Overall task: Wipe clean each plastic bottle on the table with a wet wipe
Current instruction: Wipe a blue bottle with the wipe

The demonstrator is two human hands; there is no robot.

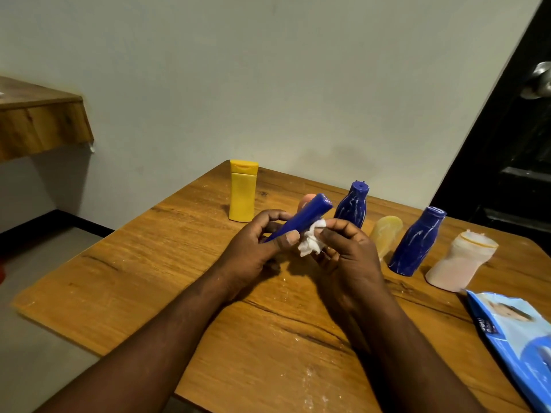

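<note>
Over the wall-side wooden table [143, 263], left grip [256, 248] holds blue bottle [301, 217], right grip [348, 251] pinches wipe [310, 245].

On the table [149, 263], bottles stand in a line from the leftmost bottle [242, 192] at the far edge to the rightmost bottle [459, 263] toward the right edge. The wipe pack [512, 332] lies just before the latter. Before that line and above the table, the left hand [253, 251] holds a tilted bottle [298, 219], with the wet wipe [310, 245] between it and the right hand [348, 257].

I can read nothing for certain: the soft blue plastic wipe pack [507, 344] bears a small dark logo whose white letters are too blurred.
</note>
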